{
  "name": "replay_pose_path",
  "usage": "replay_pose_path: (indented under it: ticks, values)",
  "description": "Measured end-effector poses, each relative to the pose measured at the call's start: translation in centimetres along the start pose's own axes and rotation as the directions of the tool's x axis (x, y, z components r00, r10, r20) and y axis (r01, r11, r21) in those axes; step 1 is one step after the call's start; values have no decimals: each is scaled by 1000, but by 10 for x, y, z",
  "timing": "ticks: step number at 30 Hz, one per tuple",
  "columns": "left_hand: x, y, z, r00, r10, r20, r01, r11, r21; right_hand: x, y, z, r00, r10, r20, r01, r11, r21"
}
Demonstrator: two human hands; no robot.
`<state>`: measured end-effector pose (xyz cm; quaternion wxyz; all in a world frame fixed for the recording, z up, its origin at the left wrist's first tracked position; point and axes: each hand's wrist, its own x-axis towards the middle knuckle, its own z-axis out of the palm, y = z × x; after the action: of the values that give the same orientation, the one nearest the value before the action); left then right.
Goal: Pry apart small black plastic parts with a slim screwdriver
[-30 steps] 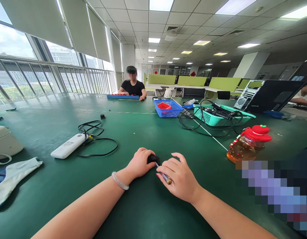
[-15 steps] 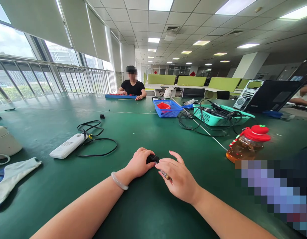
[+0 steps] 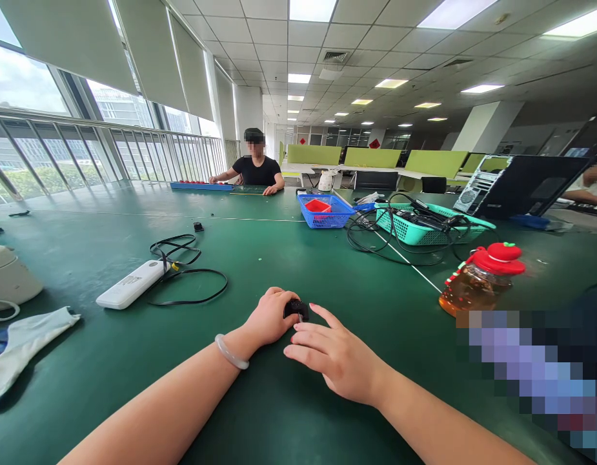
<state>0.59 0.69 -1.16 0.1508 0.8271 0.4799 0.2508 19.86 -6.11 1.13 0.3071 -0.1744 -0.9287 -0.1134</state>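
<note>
My left hand (image 3: 272, 316) rests on the green table, its fingers closed round a small black object (image 3: 294, 310) whose kind I cannot make out. My right hand (image 3: 339, 358) is close beside it, thumb and fingers bent round a slim screwdriver-like tool. Only a bit of the tool's shiny shaft (image 3: 300, 318) shows against the black object; the fingers cover its handle. The right index finger is stretched out near the object's right edge.
Left of my hands lie a white power bank (image 3: 133, 284) and a black cable (image 3: 206, 300). To the right stand a red-lidded jar (image 3: 482, 281), a blue basket (image 3: 326, 218) and a teal basket (image 3: 409, 232) with cables. A person (image 3: 257, 171) sits across the table.
My right hand has turned and its fingers have spread, covering the tool's handle that showed before. My left hand keeps its place. The person opposite has shifted a blue tray to the left.
</note>
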Motion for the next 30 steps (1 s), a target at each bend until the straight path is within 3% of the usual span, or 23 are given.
replay_pose_path:
  ticks: [10,21,30]
  values:
    - [0,1,-1,1000,-8,12,8,1000,4,1,3,-3,979,56,-198,-60,998,-17]
    - [0,3,-4,998,-64,24,64,998,-23,-1,6,-3,961,81,-263,-79,997,16]
    - [0,3,-3,997,-66,39,66,998,-3,-1,15,-1,914,160,-372,-152,987,52]
